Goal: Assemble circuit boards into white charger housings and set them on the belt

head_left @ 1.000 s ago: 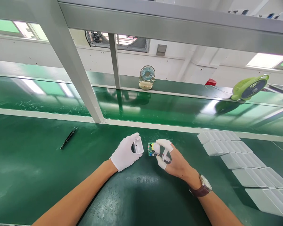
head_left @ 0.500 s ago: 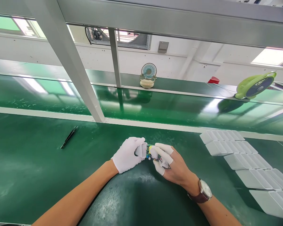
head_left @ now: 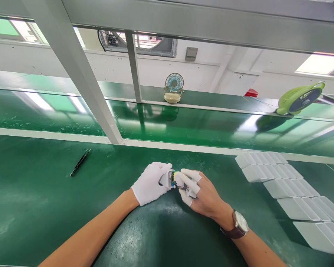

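Note:
My left hand point(head_left: 150, 182), in a white glove, is closed around a small white plastic housing point(head_left: 167, 178) with its open end facing right. My right hand point(head_left: 199, 191), with white finger cots and a watch on the wrist, pinches a small green circuit board point(head_left: 174, 175) whose left end sits in the mouth of the housing. Both hands meet just above the green bench point(head_left: 58, 207), near its front middle.
Black tweezers point(head_left: 80, 162) lie on the bench to the left. Rows of white housings point(head_left: 284, 185) are laid out at the right. A slanted metal post point(head_left: 80, 78) rises behind the bench; a small fan point(head_left: 173, 87) and a green fan point(head_left: 299, 99) stand beyond.
One second ago the housing and the board were held apart. My hands have come together and the board's end now sits in the housing's opening.

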`<state>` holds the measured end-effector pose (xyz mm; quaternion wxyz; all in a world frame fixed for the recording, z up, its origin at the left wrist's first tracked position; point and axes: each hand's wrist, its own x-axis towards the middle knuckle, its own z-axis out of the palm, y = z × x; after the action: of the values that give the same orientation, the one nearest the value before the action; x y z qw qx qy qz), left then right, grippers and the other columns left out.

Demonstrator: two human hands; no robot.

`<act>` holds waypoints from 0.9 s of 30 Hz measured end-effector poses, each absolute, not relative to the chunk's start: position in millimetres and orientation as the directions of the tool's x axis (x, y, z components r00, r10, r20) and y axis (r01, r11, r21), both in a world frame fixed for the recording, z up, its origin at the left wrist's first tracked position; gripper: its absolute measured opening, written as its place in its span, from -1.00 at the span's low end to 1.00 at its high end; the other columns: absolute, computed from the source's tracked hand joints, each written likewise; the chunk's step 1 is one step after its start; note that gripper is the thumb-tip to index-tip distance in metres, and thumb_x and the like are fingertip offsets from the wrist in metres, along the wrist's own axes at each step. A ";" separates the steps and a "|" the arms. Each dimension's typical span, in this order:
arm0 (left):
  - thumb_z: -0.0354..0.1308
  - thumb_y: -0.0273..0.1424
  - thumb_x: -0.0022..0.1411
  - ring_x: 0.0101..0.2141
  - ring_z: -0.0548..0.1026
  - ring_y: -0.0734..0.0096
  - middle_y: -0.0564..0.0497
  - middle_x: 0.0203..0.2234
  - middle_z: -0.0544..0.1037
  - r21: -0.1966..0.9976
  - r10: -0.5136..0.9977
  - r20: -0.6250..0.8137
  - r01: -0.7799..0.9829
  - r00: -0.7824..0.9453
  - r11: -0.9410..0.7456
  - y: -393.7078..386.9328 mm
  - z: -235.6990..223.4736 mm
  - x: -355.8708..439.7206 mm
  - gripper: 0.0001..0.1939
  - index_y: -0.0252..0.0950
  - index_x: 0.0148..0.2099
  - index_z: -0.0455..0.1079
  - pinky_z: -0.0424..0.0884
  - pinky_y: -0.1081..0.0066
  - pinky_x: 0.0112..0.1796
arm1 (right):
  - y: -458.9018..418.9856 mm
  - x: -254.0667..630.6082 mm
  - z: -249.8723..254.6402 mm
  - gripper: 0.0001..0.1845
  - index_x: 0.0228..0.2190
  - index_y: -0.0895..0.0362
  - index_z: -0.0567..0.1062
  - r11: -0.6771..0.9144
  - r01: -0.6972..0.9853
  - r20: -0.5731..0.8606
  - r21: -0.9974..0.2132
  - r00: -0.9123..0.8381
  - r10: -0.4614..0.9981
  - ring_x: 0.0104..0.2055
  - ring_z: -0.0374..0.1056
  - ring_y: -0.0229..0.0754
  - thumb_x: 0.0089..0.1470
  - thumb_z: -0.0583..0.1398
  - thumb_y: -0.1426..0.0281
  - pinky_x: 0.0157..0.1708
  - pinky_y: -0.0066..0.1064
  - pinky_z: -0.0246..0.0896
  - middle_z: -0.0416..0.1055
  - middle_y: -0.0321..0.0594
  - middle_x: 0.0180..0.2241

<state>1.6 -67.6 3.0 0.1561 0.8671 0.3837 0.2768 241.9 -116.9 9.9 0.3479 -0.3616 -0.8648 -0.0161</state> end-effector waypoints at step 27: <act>0.24 -0.44 0.13 -0.27 0.41 0.27 0.01 -0.31 0.49 0.483 0.722 0.338 0.548 0.603 -0.684 -67.3 16.4 8.2 -0.66 -0.17 -0.03 0.34 0.33 0.26 -0.17 | -118.1 242.3 5.9 -0.15 0.38 0.01 0.07 0.717 0.675 0.575 -0.171 -0.523 0.630 0.09 0.38 0.07 0.16 0.24 0.53 0.09 0.05 0.40 0.38 0.02 0.12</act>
<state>8.2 -67.3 16.4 0.1673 0.8795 0.3609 0.2611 242.3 -118.1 5.9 0.3139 -0.3741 -0.8719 -0.0364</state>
